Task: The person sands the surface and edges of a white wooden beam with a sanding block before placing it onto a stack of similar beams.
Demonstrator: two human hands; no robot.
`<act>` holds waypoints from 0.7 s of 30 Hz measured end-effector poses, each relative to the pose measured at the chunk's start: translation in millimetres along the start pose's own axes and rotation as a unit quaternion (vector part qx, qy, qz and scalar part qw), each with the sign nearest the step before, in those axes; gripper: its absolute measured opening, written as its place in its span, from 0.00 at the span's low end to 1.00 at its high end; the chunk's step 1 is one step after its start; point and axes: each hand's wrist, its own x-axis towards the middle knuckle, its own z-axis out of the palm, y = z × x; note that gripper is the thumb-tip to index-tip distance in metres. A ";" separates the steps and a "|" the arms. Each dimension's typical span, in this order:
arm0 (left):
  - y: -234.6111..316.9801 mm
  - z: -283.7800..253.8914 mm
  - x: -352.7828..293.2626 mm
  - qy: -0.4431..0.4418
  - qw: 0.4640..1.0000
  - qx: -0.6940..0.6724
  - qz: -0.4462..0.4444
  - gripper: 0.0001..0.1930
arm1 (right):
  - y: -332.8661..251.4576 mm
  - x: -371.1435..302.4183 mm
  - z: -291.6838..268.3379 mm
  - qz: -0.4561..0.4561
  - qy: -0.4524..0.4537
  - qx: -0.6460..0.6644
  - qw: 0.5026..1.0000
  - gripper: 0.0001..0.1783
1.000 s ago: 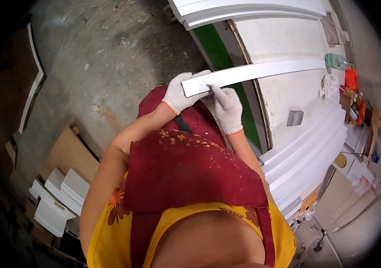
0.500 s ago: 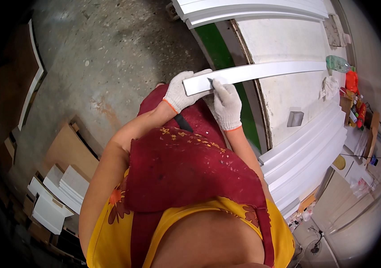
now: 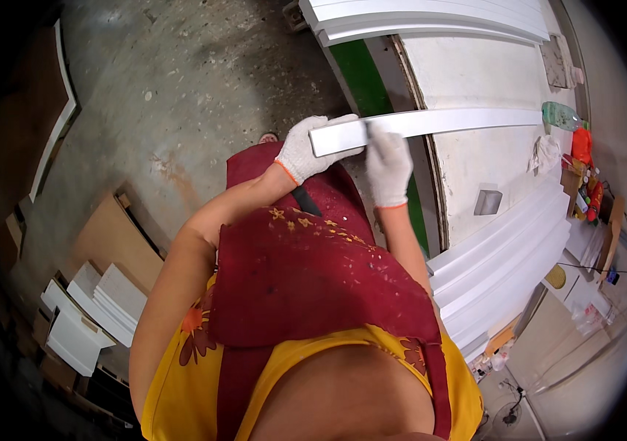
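A long white board [image 3: 446, 121] reaches from my left hand across to the far right of the worktable. My left hand [image 3: 306, 149], in a white knitted glove, is closed around the board's near end, fingers underneath it. Just right of that grip, my gloved right hand [image 3: 389, 165] is at the board's front edge, fingers curled and smeared by motion. A small dark grey piece, possibly sandpaper, shows at its fingertips against the board's face; its shape is mostly hidden.
White boards are stacked on the table's far end [image 3: 431, 22] and near end [image 3: 504, 257]. A grey block [image 3: 486, 199] lies on the worktable [image 3: 468, 165]. A green plastic bottle [image 3: 560, 115] and white cloth [image 3: 546, 154] are at the right. More panels [image 3: 108, 301] stand on the left.
My right hand has slid a little to the right along the board with the dark piece. The left hand keeps its grip on the board's end.
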 end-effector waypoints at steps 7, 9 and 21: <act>4.0 -27.8 10.1 -0.033 0.997 -0.058 -0.033 0.31 | -43.6 -13.7 24.5 -0.107 -0.046 0.035 0.993 0.22; 0.0 -4.5 0.2 -0.020 0.998 0.053 0.001 0.33 | -56.1 -21.1 30.9 -0.099 -0.108 0.072 0.987 0.20; 2.8 -5.5 2.1 0.001 0.999 -0.049 0.000 0.28 | 5.5 14.0 -7.6 -0.066 -0.008 -0.085 0.994 0.21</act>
